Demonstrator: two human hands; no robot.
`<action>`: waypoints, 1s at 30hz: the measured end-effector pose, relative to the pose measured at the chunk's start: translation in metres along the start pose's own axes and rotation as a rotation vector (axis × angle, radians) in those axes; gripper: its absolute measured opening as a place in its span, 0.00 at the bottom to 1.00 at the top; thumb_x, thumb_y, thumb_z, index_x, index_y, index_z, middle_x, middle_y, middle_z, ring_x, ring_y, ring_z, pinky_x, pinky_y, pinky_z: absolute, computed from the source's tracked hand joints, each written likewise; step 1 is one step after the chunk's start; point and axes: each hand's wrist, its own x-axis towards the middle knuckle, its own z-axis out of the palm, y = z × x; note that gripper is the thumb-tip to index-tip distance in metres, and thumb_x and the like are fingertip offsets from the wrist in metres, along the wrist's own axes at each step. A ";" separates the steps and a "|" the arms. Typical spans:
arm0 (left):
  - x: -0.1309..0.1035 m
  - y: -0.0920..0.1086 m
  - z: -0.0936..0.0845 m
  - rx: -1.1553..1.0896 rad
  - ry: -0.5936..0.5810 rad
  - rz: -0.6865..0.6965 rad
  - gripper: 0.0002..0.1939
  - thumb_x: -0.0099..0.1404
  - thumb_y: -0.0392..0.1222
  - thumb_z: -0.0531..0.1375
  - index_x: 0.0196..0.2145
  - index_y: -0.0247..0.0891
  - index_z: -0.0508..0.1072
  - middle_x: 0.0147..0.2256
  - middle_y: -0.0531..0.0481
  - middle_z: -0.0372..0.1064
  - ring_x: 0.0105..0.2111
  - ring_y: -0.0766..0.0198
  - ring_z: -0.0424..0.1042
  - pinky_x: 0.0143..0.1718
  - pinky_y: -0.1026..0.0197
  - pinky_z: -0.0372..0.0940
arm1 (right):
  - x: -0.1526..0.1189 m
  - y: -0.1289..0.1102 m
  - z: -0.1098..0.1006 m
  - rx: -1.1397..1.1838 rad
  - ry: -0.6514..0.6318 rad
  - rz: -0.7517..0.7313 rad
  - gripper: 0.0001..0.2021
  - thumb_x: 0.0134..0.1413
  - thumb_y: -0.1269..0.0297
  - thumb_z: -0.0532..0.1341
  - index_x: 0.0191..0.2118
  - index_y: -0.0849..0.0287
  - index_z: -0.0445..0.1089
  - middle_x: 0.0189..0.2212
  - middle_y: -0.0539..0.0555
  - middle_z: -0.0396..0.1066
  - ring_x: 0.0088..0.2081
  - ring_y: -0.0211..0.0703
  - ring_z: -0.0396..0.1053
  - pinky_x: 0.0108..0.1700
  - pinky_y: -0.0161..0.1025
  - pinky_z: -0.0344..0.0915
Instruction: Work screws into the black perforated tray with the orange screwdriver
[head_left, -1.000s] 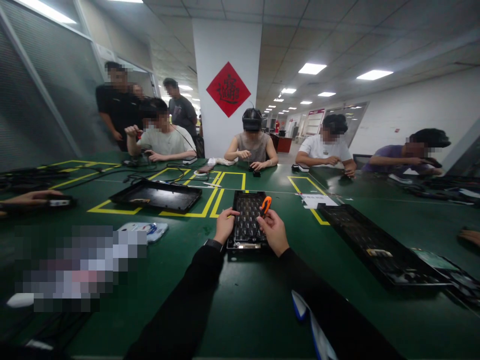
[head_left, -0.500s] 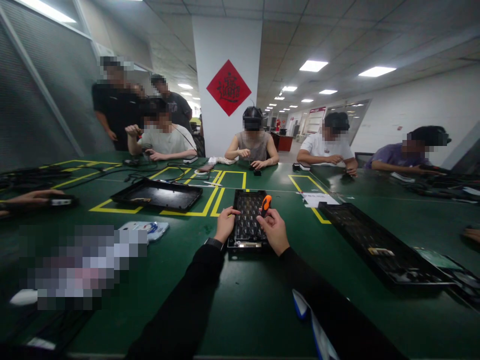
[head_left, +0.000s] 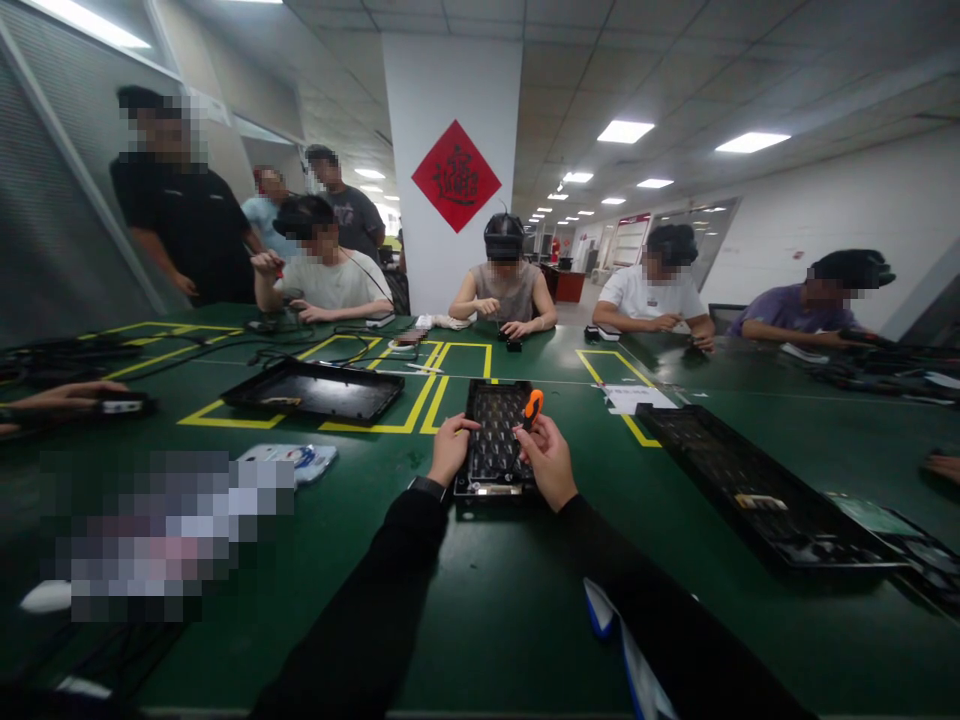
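One smooth, faintly glossy green table (head_left: 495,600) spans the view, marked with flat yellow tape (head_left: 371,430). At far left, a co-worker's hand (head_left: 64,395) is at a small dark device (head_left: 124,404). Next lies a shallow, rectangular black tray (head_left: 322,390) with a shiny floor and raised rim. At centre, the wearer's left hand (head_left: 450,450) is closed on the left edge of a black case (head_left: 495,430), which lies flat between both hands, its inside textured with rows of small pale glints. The right hand (head_left: 551,462) has thumb and fingers pinched on an orange-and-black handled tool (head_left: 533,405), tilted over the case's right side; whether its tip touches is hidden. Farther right, flat white paper (head_left: 637,400) lies near the far end of a long, slanting black trough (head_left: 750,490).
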 end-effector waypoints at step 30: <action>0.000 0.003 -0.001 0.007 -0.002 0.000 0.14 0.50 0.29 0.51 0.27 0.37 0.75 0.45 0.47 0.67 0.49 0.59 0.62 0.56 0.54 0.49 | 0.000 -0.001 -0.003 -0.053 0.009 -0.031 0.17 0.50 0.60 0.57 0.47 0.57 0.61 0.29 0.49 0.64 0.21 0.30 0.58 0.22 0.30 0.58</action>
